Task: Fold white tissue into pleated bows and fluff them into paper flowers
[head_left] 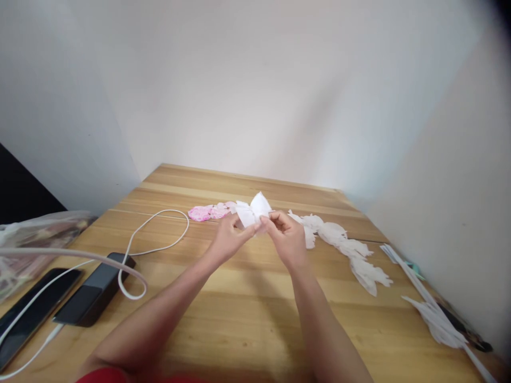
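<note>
A white tissue paper flower [249, 211] with spread, pointed petals is held up above the middle of the table. My left hand [231, 234] pinches it at its lower left edge. From the right, my right hand [287, 234] grips its lower right edge between thumb and fingers. The two thumbs nearly meet below the petals. Behind my left hand lie pink and white tissue flowers [209, 211] in a row. To the right of my right hand, several crumpled white tissue pieces [339, 238] lie in a curving line on the wood.
The wooden table [247, 319] meets white walls. At left are a black power bank [93, 292], a phone [35, 303], a looped white cable [159, 213] and a clear plastic bag [35, 239]. White strips [435, 319] and a black-handled tool [467, 324] lie along the right edge.
</note>
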Available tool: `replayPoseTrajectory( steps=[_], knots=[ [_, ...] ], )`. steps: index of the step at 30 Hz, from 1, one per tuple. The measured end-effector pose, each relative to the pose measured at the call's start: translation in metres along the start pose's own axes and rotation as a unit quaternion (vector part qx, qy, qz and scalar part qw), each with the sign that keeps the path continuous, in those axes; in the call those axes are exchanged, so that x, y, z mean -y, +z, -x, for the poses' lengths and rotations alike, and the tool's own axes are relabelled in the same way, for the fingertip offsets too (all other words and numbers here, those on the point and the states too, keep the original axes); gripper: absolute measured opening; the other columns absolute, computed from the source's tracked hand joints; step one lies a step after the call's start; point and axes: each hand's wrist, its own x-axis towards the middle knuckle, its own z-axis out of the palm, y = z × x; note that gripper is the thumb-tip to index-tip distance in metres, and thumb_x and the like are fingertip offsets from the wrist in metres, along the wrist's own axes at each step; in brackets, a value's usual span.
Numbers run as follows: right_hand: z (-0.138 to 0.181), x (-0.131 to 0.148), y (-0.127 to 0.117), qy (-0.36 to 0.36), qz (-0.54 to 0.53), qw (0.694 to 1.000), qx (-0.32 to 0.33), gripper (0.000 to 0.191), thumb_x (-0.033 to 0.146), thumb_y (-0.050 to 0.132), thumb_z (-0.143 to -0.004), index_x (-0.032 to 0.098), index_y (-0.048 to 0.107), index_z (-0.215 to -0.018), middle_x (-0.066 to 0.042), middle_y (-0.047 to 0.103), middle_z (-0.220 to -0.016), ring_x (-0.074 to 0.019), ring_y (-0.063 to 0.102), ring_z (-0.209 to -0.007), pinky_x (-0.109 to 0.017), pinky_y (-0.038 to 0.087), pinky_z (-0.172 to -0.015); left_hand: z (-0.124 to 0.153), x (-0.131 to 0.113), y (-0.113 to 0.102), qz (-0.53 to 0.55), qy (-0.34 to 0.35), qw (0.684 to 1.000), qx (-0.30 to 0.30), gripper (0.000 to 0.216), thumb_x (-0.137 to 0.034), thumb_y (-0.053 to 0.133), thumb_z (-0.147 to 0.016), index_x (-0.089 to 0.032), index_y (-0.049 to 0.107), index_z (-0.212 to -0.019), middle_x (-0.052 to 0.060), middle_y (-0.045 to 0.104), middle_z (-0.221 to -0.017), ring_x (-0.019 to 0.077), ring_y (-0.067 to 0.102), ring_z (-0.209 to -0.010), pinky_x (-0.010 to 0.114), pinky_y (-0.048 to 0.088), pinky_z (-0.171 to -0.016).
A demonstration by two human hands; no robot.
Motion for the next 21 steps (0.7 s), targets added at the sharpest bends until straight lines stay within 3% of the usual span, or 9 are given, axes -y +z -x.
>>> replayPoseTrajectory(
  steps=[6,11,15,18,21],
  knots=[
    [-0.004,0.001,-0.004,0.043,-0.058,0.997,0.002,0.026,0.044,0.062,-0.081,0.02,0.059,-0.073,0.002,0.059,-0.067,-0.0123,0.052,-0.061,-0.024,0.043,-0.057,-0.003,0.003,0.001,0.192,-0.094,0.977,0.026,0.032,-0.045,0.065,-0.075,-0.013,0.065,-0.075,0.002,0.06,-0.07,0.0125,0.049,-0.063,0.025,0.038,-0.063],
    [0.0,0.007,-0.003,0.004,-0.015,0.999,0.045,0.027,0.045,0.053,-0.088,0.02,0.058,-0.078,0.0,0.06,-0.072,-0.0143,0.055,-0.067,-0.026,0.044,-0.063,0.0,-0.001,0.0,0.108,-0.037,0.993,-0.005,0.038,-0.049,0.059,-0.08,-0.014,0.056,-0.064,-0.002,0.049,-0.061,0.0111,0.042,-0.06,0.024,0.033,-0.059],
    [0.004,0.008,0.001,-0.028,0.076,0.996,0.042,0.021,0.041,0.062,-0.083,0.021,0.056,-0.081,0.001,0.06,-0.074,-0.0147,0.055,-0.069,-0.026,0.043,-0.066,0.004,-0.004,-0.002,0.028,0.037,0.999,-0.012,0.039,-0.047,0.051,-0.086,-0.016,0.051,-0.063,-0.002,0.044,-0.062,0.0113,0.04,-0.062,0.023,0.032,-0.059],
    [0.004,0.003,0.001,-0.016,0.067,0.996,0.05,0.02,0.039,0.065,-0.081,0.02,0.058,-0.076,0.0,0.061,-0.076,-0.0151,0.055,-0.071,-0.027,0.043,-0.067,0.003,-0.003,-0.003,0.061,0.018,0.998,-0.024,0.041,-0.048,0.052,-0.087,-0.016,0.047,-0.062,-0.003,0.04,-0.061,0.0102,0.036,-0.059,0.023,0.03,-0.056],
    [0.0,-0.003,-0.002,0.018,-0.012,0.999,0.048,0.024,0.041,0.066,-0.079,0.02,0.057,-0.07,0.001,0.058,-0.071,-0.0139,0.052,-0.066,-0.026,0.042,-0.063,0.001,-0.001,-0.002,0.154,-0.04,0.987,-0.035,0.043,-0.053,0.056,-0.083,-0.016,0.046,-0.063,-0.003,0.039,-0.061,0.0092,0.034,-0.057,0.022,0.028,-0.054]
  ],
)
